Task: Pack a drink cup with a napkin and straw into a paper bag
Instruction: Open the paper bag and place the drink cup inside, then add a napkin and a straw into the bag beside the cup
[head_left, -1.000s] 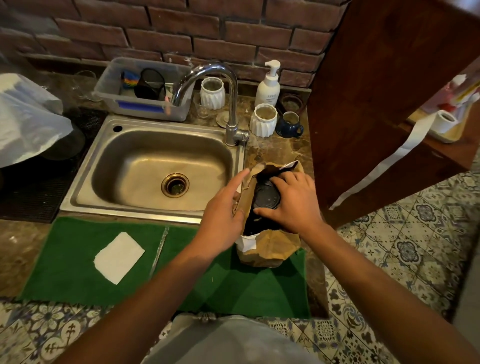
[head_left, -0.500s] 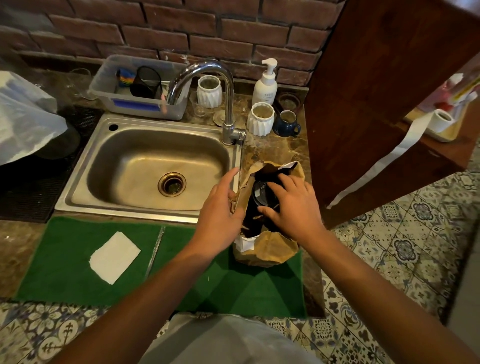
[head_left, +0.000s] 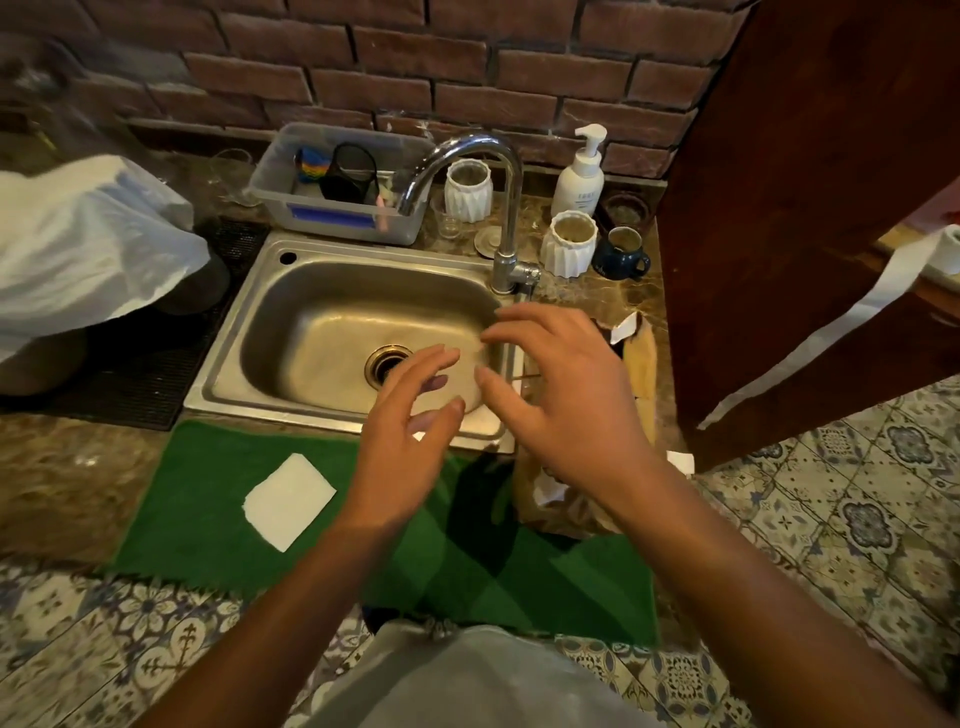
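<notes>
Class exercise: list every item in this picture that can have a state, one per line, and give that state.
Left hand: open, holds nothing.
Right hand: open, holds nothing.
Paper bag: upright, top open, mostly hidden by right hand.
Napkin: folded, flat on green mat.
Faucet: off.
Sink: no dishes, drain open.

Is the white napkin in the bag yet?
No, the white folded napkin lies on the green mat, left of both hands.

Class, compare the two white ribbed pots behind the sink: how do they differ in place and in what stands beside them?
The left pot stands behind the tap; the right pot stands right of it, nearer the camera. The left pot has a small glass beside it; the right pot, a blue mug. Both are white, ribbed and upright.
</notes>
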